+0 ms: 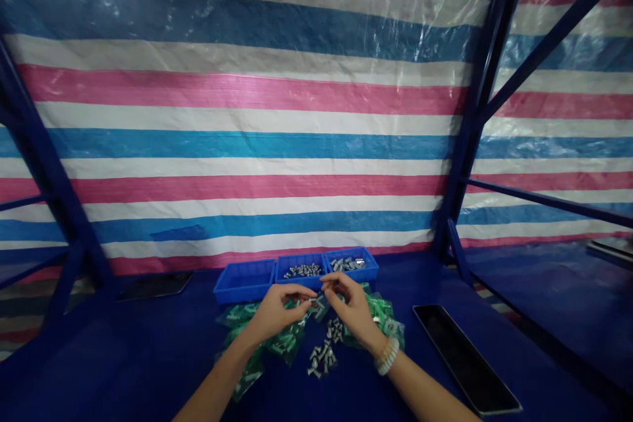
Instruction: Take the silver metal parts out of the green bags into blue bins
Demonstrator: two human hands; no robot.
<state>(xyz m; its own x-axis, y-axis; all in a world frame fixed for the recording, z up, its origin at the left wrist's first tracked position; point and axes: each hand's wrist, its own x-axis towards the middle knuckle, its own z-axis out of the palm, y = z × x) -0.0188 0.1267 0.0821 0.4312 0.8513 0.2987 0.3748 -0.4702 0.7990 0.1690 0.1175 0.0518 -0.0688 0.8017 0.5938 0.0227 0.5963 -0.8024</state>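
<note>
The left hand (277, 310) seems to pinch a small piece (312, 301) between its fingers; the right hand (349, 310) curls close by at 3 o'clock, its fingers bent, though what they grip I cannot tell. Loose metal parts (324, 356) lie at 6 o'clock on the counter (386, 389), green bags (287, 341) at 8 and 4, trays (300, 283) at 12. Good handling probably means a light fingertip pinch, steady wrists, and working low over the counter, with sleeves of plastic kept off the parts.
</note>
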